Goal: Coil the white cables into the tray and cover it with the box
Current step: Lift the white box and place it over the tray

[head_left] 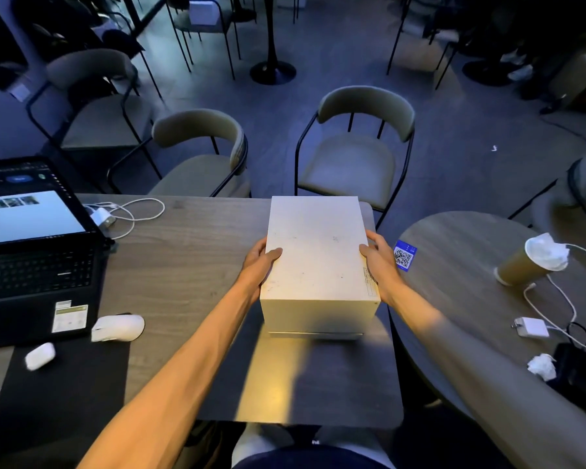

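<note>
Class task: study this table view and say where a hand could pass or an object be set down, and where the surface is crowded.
Free: bare wood between the laptop and the box, behind the mouse; also the near table edge in front of the box. Crowded: the round table by the cup, charger and cables; the far left corner holds another cable.

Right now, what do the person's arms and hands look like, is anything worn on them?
Both arms are bare from the bottom edge of the picture to the fingers: no sleeves, gloves, watch, bracelets or rings show. The left hand and right hand are bare too, with short nails. Warm light falls on the left forearm; much of the right forearm lies in shadow. No cables or markings are on them.
</note>
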